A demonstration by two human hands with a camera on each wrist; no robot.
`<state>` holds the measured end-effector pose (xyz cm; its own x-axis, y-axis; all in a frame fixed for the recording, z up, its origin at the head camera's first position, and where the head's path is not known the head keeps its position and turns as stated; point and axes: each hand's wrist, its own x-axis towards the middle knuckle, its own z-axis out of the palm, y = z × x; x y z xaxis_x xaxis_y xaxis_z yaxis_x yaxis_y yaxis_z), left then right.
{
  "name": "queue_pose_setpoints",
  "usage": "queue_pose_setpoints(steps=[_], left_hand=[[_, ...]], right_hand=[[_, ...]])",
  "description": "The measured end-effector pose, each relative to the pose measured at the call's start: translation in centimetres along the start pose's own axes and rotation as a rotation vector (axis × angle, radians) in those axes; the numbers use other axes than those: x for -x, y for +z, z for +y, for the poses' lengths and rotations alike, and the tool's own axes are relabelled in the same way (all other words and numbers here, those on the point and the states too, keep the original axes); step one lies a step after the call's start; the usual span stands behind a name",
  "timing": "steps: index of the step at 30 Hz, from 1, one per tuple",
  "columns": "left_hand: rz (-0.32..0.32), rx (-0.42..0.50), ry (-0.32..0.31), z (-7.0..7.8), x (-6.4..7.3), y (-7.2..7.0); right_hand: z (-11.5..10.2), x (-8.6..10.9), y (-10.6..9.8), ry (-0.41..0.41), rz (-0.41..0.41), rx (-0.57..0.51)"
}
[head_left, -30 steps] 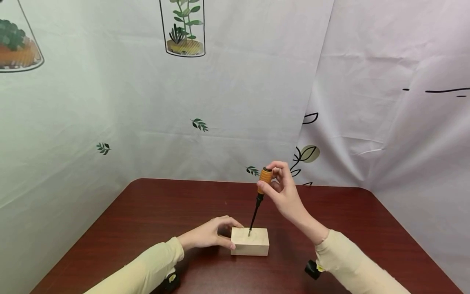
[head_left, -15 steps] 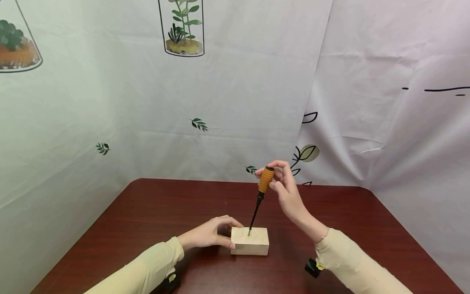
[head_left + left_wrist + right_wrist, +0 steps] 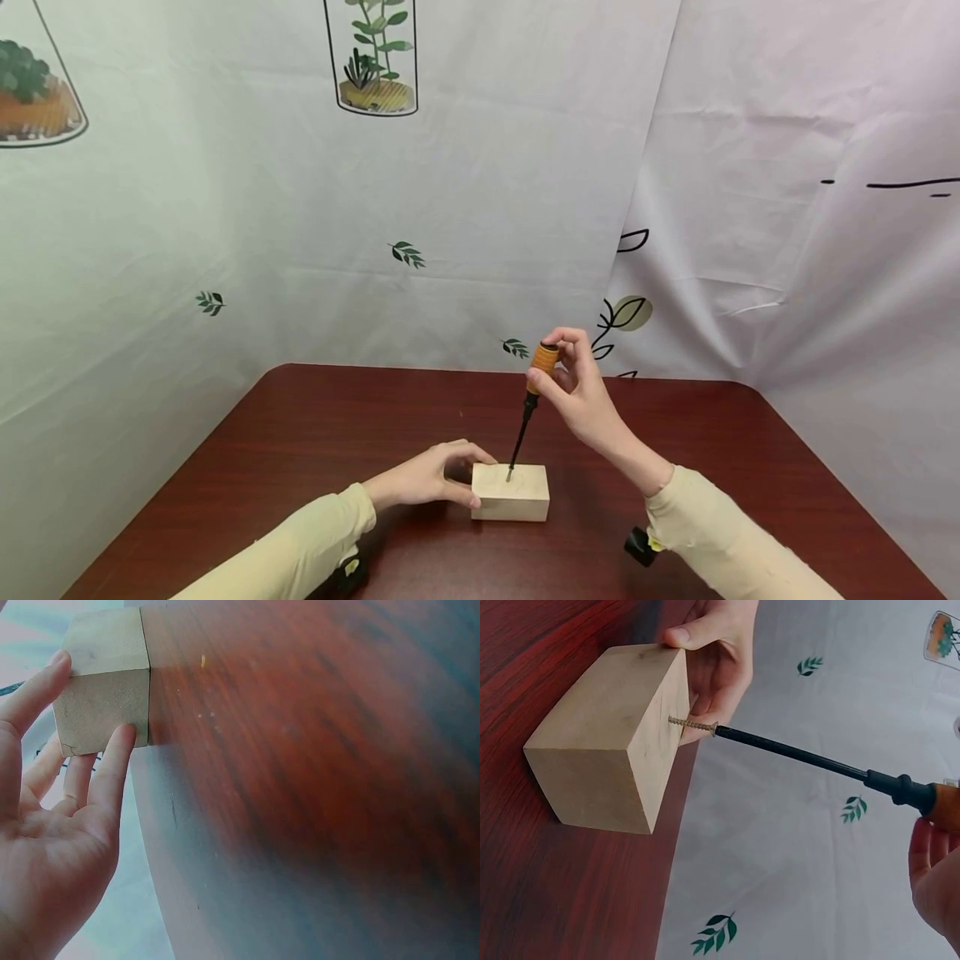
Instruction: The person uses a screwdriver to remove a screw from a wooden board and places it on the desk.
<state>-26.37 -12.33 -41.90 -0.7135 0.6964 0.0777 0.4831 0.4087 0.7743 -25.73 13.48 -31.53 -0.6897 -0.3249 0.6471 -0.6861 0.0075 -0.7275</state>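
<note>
A pale wooden block (image 3: pixel 522 510) lies on the table. My left hand (image 3: pixel 429 478) grips its left end, thumb at the near side and fingers at the far side; the left wrist view shows one fingertip against the end face (image 3: pixel 105 709). A threaded screw (image 3: pixel 691 724) stands partly sunk in the block's top. On its head sits the tip of a screwdriver with a black shaft (image 3: pixel 795 754) and an orange handle (image 3: pixel 543 358), leaning slightly right. My right hand (image 3: pixel 583 392) pinches this handle between thumb and fingers, index finger over the top end.
The dark red wooden table (image 3: pixel 360 408) has rounded far corners. Behind it hangs a white cloth (image 3: pixel 480 183) printed with leaves and plant jars. A black wrist device (image 3: pixel 640 547) hangs under the right sleeve.
Half a second ago my right thumb was drawn back and the fingers reached round the handle's far side; now the thumb lies across its front again, as one second ago. Left hand and block stay still.
</note>
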Motion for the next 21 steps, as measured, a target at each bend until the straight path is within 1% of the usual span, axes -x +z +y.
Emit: queue_pose_setpoints(steps=[3, 5, 6, 8, 11, 13, 15, 18, 21], left_hand=[[0.000, -0.001, 0.001, -0.01, 0.01, 0.04], [0.001, -0.002, 0.002, 0.02, 0.01, 0.06], [0.002, -0.003, 0.005, 0.04, 0.00, 0.07], [0.004, -0.007, 0.006, 0.09, 0.02, 0.07], [0.005, -0.015, 0.009, 0.15, 0.05, 0.06], [0.004, -0.018, 0.009, 0.17, 0.06, 0.07], [0.003, -0.013, 0.007, 0.18, 0.05, 0.06], [0.003, -0.008, 0.005, 0.19, 0.05, 0.05], [0.007, -0.010, 0.009, 0.23, 0.04, 0.05]], right_hand=[[0.12, 0.13, 0.01, -0.058, -0.037, -0.028], [0.17, 0.20, 0.05, -0.078, -0.056, -0.062], [0.18, 0.23, 0.09, -0.078, -0.060, -0.079], [0.18, 0.26, 0.18, -0.069, -0.047, -0.071], [0.15, 0.24, 0.26, -0.036, -0.006, 0.009], [0.09, 0.24, 0.29, -0.018, 0.010, 0.044], [0.04, 0.20, 0.29, -0.011, 0.010, 0.050], [-0.01, 0.17, 0.29, -0.024, -0.013, 0.009], [0.00, 0.22, 0.22, -0.039, -0.027, 0.004]])
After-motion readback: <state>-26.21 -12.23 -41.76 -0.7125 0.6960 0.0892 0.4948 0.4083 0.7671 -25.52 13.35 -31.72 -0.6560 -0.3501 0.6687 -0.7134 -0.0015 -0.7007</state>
